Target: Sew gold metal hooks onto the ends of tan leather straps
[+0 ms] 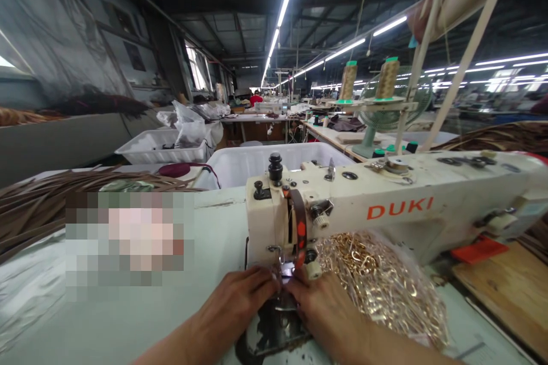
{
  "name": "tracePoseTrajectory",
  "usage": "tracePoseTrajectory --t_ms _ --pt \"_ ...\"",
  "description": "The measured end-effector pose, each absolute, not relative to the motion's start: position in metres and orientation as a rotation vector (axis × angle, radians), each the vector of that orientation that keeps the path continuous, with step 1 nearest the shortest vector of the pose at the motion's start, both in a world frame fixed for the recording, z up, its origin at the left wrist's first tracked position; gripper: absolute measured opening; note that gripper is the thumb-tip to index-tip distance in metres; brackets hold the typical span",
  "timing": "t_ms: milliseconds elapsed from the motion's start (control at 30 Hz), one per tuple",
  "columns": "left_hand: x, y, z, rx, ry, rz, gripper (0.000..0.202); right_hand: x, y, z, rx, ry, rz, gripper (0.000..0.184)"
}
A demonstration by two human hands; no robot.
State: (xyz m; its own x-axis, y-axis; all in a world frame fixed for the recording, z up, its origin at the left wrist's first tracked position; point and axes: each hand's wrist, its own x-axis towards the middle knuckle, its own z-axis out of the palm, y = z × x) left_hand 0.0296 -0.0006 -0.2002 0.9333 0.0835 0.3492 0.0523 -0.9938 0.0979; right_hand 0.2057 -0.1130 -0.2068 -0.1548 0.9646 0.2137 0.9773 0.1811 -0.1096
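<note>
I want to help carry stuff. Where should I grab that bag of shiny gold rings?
Probably grip the clear bag of gold rings by its loose plastic at the front right edge, coming from the right. The sewing machine overhangs its back, and the right hand covers its left.

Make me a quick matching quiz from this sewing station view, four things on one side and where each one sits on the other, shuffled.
Things:
1. hands
2. bag of gold metal rings
3. thread cones
4. brown straps

Places:
A. piled at the far left of the table
B. on the stand behind the machine
C. at the needle of the sewing machine
D. under the machine's arm, right of the needle

Pairs: 1-C, 2-D, 3-B, 4-A
</note>
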Motion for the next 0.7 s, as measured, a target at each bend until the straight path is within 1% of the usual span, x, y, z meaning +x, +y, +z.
tracePoseTrajectory --t_ms 100,200,300,400,467,600,700 --pt "0.028 0.001 -0.203 3.027 0.098 0.556 0.027 0.205 -0.114 -0.207 -1.867 -2.318 -0.146 0.032" --pt "0.03 0.005 -0.204 3.046 0.116 0.529 0.022 0.204 -0.111 -0.203 -1.893 -2.328 -0.096 0.025" --pt "0.032 0.006 -0.206 3.048 0.139 0.498 0.021 0.204 -0.108 -0.201 -1.896 -2.332 -0.071 0.023" --pt "0.033 0.001 -0.204 3.008 0.167 0.426 0.023 0.209 -0.108 -0.2 -1.864 -2.308 -0.122 0.023" --pt "0.033 -0.002 -0.202 2.979 0.195 0.394 0.026 0.215 -0.11 -0.199 -1.856 -2.286 -0.183 0.02" --pt "0.033 -0.002 -0.2 2.95 0.174 0.431 0.039 0.235 -0.111 -0.189 -1.882 -2.309 -0.236 0.015" --pt "0.033 -0.001 -0.2 2.98 0.172 0.472 0.04 0.245 -0.108 -0.179 -1.862 -2.31 -0.235 0.013"
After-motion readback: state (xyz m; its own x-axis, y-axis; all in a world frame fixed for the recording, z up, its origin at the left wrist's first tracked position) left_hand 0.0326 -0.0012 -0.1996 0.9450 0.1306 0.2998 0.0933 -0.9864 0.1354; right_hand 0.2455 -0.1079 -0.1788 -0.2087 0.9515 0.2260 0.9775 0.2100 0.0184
